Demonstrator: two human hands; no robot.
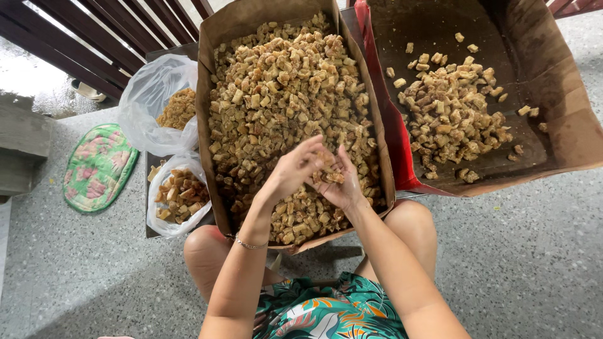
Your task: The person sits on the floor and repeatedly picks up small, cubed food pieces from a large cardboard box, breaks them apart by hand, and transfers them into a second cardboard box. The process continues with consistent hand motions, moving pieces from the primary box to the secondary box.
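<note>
**Hands cupped over a full box of fried pieces**

Boxes dominate the view. Largest is the near cardboard box (210,125), paper-lined and heaped to its walls with small golden-brown fried chunks (282,94). Its long axis runs away from the person, from the knees toward the dark railing (94,37) at the top, and its near end rests tilted against the person's legs, which seems to bring the contents within easy reach. To its right sits a second box (565,113) with a red inner edge, its dark floor only partly covered by a looser scatter of the same chunks (449,116); the two boxes touch along their long sides.

Left of the full box lie two clear plastic bags: the upper bag (147,88) holds finer, crumb-like bits, the lower bag (164,216) larger chunks, both mouths open upward. Farther left a green floral mat (97,166) lies flat on the speckled floor (527,263).

Over the near end of the full box the left hand (292,169), a thin bracelet at its wrist, meets the right hand (342,185). Both are curled loosely inward, fingers neither spread wide nor clenched, cupping a small cluster of chunks (330,169) between them just above the heap. The held pieces are short and blocky, jumbled with no common direction.
</note>
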